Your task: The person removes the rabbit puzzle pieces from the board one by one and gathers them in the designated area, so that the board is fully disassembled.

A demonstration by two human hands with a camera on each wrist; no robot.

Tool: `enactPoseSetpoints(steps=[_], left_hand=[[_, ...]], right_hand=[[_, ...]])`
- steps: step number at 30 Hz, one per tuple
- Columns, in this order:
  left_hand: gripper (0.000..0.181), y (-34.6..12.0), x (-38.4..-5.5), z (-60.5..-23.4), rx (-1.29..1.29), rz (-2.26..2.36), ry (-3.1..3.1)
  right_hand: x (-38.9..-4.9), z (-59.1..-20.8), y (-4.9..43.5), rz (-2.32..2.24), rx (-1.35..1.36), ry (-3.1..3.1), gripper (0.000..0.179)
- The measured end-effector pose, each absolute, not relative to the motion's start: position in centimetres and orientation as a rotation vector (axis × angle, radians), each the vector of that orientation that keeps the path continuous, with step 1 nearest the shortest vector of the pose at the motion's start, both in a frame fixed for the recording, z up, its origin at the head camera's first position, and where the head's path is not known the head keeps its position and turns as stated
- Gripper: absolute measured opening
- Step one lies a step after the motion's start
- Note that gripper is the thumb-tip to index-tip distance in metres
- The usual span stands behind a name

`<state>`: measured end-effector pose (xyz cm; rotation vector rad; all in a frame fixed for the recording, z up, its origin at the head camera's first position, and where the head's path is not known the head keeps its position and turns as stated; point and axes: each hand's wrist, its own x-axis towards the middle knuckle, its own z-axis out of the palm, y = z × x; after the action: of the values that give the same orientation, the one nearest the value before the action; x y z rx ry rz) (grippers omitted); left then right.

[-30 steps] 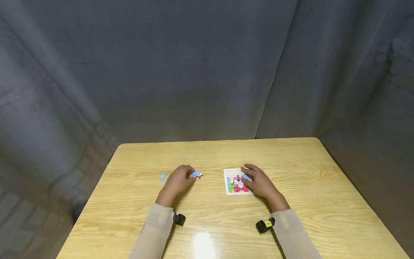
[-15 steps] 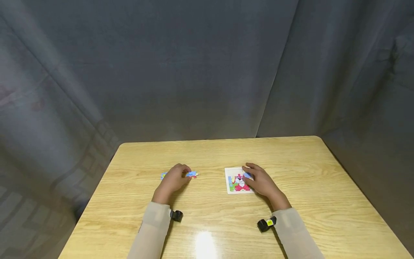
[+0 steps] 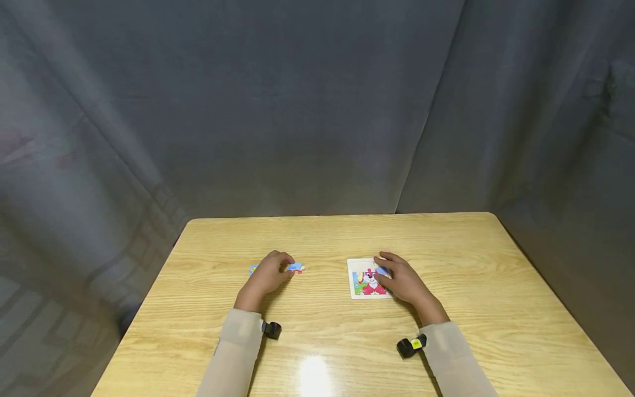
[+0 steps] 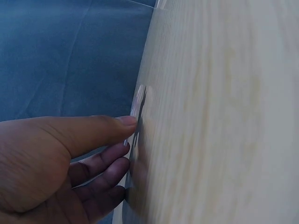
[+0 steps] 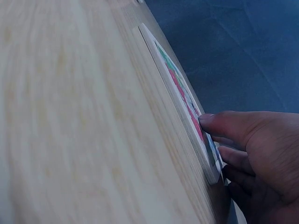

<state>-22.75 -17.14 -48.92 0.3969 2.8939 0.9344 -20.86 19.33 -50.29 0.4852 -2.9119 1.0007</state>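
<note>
Between its thumb and fingertips, my left hand (image 3: pixel 265 275) pinches a small jigsaw piece (image 3: pixel 296 267), blue with red and pale yellow along its edge. In the left wrist view this piece (image 4: pixel 138 100) shows edge-on, close over the tabletop, with the thumb (image 4: pixel 126 120) against it. A square jigsaw puzzle (image 3: pixel 361 280) in a white frame pictures a red and white animal. Its right side is gripped by my right hand (image 3: pixel 404 278), which hides that edge. Seen from the right wrist, the thumb (image 5: pixel 210 121) rests on the picture, fingers at the near corner.
Another blue and yellow jigsaw piece (image 3: pixel 253 268) lies left of my left hand, partly covered by it. The wooden table (image 3: pixel 322 320) carries everything, and a grey curtain (image 3: pixel 307 110) hangs behind and at both sides. Black wrist cameras (image 3: pixel 272 330) sit at both sleeves.
My left hand has drawn slightly leftward with its piece, away from the puzzle, and now covers more of the other piece. The right hand keeps its place on the puzzle.
</note>
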Motion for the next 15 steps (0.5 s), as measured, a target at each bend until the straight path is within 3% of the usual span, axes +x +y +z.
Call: enactPoseSetpoints(steps=[15], left_hand=[[0.023, -16.50, -23.31, -49.24, 0.395, 0.899, 2.906]], right_hand=[[-20.77, -50.04, 19.84, 1.003, 0.508, -2.907, 0.050]])
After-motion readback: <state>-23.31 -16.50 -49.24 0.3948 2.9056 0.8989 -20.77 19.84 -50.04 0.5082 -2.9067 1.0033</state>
